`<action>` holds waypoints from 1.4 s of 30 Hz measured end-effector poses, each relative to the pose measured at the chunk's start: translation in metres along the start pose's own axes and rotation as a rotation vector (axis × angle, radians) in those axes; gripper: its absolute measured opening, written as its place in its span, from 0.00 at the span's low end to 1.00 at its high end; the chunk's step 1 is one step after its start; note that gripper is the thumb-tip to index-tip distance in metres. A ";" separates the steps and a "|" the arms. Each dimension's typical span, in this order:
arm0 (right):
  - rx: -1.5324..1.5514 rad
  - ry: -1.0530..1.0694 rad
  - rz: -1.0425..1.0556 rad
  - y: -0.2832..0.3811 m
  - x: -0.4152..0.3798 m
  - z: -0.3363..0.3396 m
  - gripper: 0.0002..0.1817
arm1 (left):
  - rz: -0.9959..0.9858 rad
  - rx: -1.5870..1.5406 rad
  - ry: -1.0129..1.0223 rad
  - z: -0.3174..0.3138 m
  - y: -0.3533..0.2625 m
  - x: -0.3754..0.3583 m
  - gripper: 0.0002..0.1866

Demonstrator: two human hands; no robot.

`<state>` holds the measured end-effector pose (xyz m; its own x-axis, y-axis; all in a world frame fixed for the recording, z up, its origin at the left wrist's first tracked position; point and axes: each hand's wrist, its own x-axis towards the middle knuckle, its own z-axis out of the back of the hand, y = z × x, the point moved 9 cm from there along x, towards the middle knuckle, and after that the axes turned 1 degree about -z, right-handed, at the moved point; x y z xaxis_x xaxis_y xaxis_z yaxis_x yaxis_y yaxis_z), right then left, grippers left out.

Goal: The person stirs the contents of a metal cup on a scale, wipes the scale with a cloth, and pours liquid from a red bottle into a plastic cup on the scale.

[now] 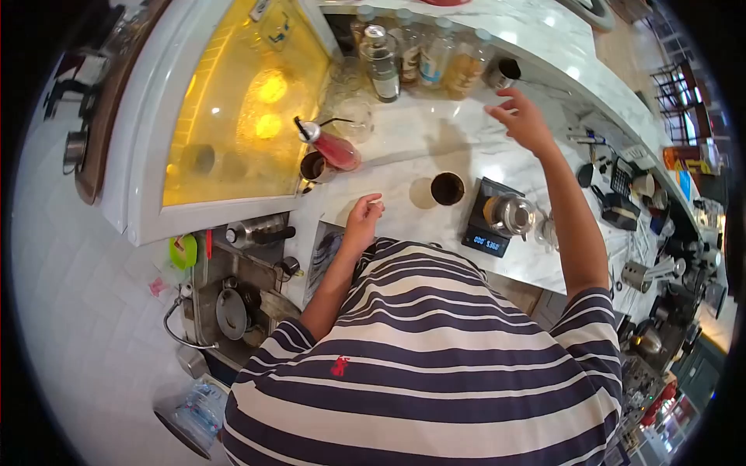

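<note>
My right hand (524, 124) reaches over the far side of the marble counter, fingers apart and holding nothing. Just beyond its fingertips stands a small dark-mouthed metal cup (505, 73); a gap shows between them. My left hand (364, 219) is at the counter's near edge, empty, its fingers loosely bent. Between my hands sits a round cup with dark contents (447, 189). To its right, a glass coffee server (513, 214) rests on a black digital scale (483, 242) with a lit display.
Several clear bottles (431, 58) line the back of the counter. A pink-red squeeze bottle (336, 150) and another metal cup (315, 167) stand at left, beside a yellow-lit glass-doored cabinet (140, 155). A sink (210, 291) lies lower left; utensils (660, 270) crowd the right.
</note>
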<state>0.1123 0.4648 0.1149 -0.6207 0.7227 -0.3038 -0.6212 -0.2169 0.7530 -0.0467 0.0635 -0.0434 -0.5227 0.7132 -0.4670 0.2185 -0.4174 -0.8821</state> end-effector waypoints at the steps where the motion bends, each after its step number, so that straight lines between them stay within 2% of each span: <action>1: 0.091 -0.048 -0.093 -0.016 -0.006 0.014 0.39 | -0.028 -0.021 -0.019 0.001 -0.011 -0.003 0.18; 2: 0.180 -0.099 -0.183 -0.031 -0.012 0.024 0.40 | -0.057 -0.044 -0.038 0.002 -0.021 -0.005 0.18; 5: 0.361 -0.260 -0.204 -0.073 -0.028 0.066 0.40 | -0.235 -0.032 -0.105 -0.023 -0.057 -0.012 0.16; 9: 0.372 -0.310 -0.189 -0.079 -0.022 0.090 0.46 | -0.436 0.207 -0.137 -0.059 -0.140 -0.044 0.17; 11: 0.366 -0.305 -0.164 -0.078 -0.006 0.093 0.50 | -0.537 0.304 -0.078 -0.089 -0.180 -0.059 0.18; 13: 0.368 -0.305 -0.145 -0.074 0.011 0.095 0.51 | -0.612 0.382 0.001 -0.121 -0.194 -0.065 0.22; 18: 0.406 -0.282 -0.085 -0.071 0.047 0.077 0.45 | -0.721 0.631 0.205 -0.203 -0.212 -0.072 0.32; 19: 0.401 -0.285 -0.074 -0.076 0.058 0.073 0.43 | -0.703 0.641 0.237 -0.216 -0.212 -0.072 0.34; 20: 0.373 -0.389 -0.041 -0.082 0.068 0.075 0.30 | -0.682 0.651 0.270 -0.227 -0.211 -0.071 0.35; 22: 0.086 -0.474 0.133 -0.076 0.079 0.082 0.24 | -0.666 0.688 0.297 -0.243 -0.210 -0.071 0.37; 23: -0.058 -0.516 0.220 -0.074 0.081 0.083 0.24 | -0.659 0.688 0.287 -0.245 -0.210 -0.070 0.37; 32: 0.009 -0.428 0.257 -0.077 0.063 0.098 0.26 | -0.639 0.674 0.200 -0.252 -0.206 -0.064 0.39; 38: 0.107 -0.295 0.172 -0.092 0.032 0.098 0.27 | -0.613 0.641 0.225 -0.256 -0.208 -0.071 0.41; 42: 0.094 -0.285 0.169 -0.097 -0.014 0.095 0.27 | -0.625 0.671 0.240 -0.263 -0.204 -0.080 0.42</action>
<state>0.2260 0.5380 0.1015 -0.5443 0.8389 -0.0051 -0.4660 -0.2972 0.8334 0.1671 0.2399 0.1571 -0.1853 0.9826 0.0116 -0.6018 -0.1041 -0.7918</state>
